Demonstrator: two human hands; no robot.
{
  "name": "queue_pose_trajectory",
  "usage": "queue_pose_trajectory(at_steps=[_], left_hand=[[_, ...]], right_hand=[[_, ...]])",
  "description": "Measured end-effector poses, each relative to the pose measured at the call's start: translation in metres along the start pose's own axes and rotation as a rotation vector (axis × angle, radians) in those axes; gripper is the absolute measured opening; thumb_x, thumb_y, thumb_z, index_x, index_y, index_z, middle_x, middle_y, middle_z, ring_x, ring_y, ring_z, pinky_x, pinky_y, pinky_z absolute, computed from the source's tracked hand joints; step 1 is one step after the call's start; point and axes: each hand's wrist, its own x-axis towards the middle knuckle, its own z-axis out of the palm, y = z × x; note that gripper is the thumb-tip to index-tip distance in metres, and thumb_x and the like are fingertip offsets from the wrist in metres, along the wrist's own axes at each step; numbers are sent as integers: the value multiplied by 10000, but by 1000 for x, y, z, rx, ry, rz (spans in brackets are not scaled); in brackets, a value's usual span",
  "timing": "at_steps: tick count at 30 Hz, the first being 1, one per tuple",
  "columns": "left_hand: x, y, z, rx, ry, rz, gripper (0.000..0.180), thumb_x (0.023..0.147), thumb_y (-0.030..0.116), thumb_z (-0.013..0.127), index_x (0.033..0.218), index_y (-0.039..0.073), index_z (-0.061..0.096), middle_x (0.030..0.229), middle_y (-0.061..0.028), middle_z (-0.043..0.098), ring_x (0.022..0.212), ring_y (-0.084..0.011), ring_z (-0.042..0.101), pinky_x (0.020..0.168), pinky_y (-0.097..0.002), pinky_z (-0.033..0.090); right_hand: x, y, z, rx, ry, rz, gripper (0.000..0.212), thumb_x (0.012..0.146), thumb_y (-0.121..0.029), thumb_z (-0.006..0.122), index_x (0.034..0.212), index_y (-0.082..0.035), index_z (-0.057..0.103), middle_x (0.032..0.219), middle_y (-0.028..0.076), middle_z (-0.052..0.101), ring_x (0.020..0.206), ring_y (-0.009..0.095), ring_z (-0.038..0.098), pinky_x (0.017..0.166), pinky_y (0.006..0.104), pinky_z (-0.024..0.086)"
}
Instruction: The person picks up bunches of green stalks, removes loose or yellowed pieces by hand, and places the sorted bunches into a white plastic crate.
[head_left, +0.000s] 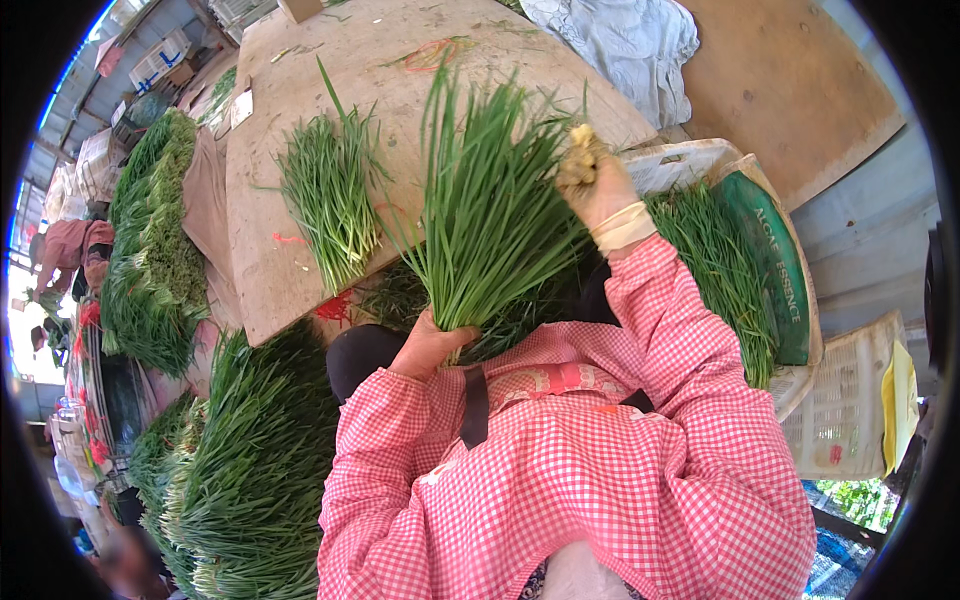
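Greens (495, 220) fan up mid-frame, pinched low in my left hand (432, 345); upper right of centre, my right hand (595, 185) is near them, whether gripping I cannot tell.

On the worktop (275, 85), one bunch (335, 190), left of the held bunch (490, 210). Left of the worktop, heaped stalks (150, 240). Right of the held bunch, more stalks (715, 260) in a crate (685, 163).
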Motion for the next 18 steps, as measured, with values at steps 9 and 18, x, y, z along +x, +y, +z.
queue_pose_trajectory(at_steps=[9, 18], left_hand=[[-2, -2, 1, -118, -6, 67, 338, 700, -34, 625, 1030, 26, 583, 897, -8, 600, 782, -127, 548, 680, -272, 444], [-2, 1, -3, -175, 54, 115, 313, 702, -1, 605, 1010, 35, 561, 861, -29, 569, 725, -146, 539, 649, -294, 445]], right_hand=[[-48, 33, 4, -1878, -837, -452, 219, 891, -233, 511, 973, -33, 543, 1014, 109, 545, 847, 274, 563, 711, 334, 470], [-29, -35, -45, -2605, -226, -106, 265, 861, -282, 489, 958, -50, 575, 821, 198, 619, 819, 379, 591, 716, 448, 450]])
